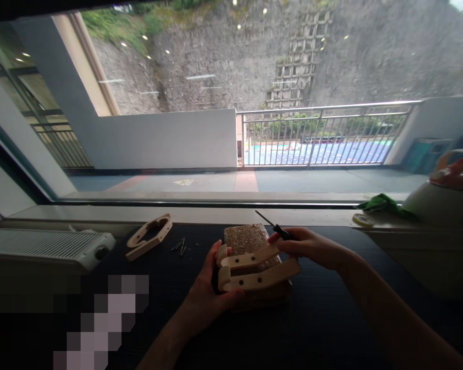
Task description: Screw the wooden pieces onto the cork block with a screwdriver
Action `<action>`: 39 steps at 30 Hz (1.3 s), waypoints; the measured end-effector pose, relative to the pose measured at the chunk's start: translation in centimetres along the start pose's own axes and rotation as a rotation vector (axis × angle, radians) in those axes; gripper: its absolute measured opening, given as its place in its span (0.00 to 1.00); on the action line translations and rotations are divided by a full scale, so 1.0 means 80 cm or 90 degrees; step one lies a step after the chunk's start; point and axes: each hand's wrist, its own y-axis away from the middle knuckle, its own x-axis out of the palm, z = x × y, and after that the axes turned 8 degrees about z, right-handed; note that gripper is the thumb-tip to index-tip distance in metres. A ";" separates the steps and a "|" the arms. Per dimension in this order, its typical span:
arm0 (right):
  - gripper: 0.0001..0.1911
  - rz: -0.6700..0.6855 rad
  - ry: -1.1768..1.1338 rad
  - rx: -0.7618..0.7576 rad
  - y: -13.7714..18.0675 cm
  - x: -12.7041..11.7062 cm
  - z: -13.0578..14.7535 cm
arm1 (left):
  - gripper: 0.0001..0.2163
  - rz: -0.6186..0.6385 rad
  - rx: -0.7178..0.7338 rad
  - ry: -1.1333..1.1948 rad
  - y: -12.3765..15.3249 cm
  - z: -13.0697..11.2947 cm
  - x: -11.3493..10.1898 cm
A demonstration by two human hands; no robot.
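My left hand (212, 290) is closed around the left end of a wooden piece (254, 272) made of two curved arms with small holes. It rests on a brown chipboard block (247, 237) on the black mat. Holding a small black screwdriver (274, 226), my right hand (304, 245) touches the wooden piece's upper right end; the screwdriver's thin shaft points up and left. Farther left on the mat lie another curved wooden part (148, 236) and several small screws (180, 246).
A black ribbed mat (324, 318) covers the table. A white radiator (46, 245) sits at the left. On the sill at right are a green cloth (384, 204), a round tape roll (363, 220) and a white kettle-like pot (445, 198). A large window faces a balcony railing.
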 end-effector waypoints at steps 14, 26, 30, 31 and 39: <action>0.22 -0.012 -0.008 -0.026 -0.001 0.000 -0.002 | 0.44 0.004 -0.012 0.010 0.000 -0.006 -0.002; 0.26 -0.168 -0.109 0.005 -0.031 0.010 -0.050 | 0.18 -0.339 -0.122 -0.273 -0.018 -0.026 -0.083; 0.24 -0.150 -0.097 0.002 -0.039 0.016 -0.057 | 0.09 -0.342 -0.198 -0.401 -0.034 -0.033 -0.147; 0.23 -0.153 -0.097 0.004 -0.039 0.015 -0.057 | 0.08 -0.323 -0.231 -0.431 -0.039 -0.032 -0.157; 0.24 -0.169 -0.069 0.012 -0.041 0.005 -0.067 | 0.14 -0.138 -0.417 -0.565 -0.087 -0.019 -0.163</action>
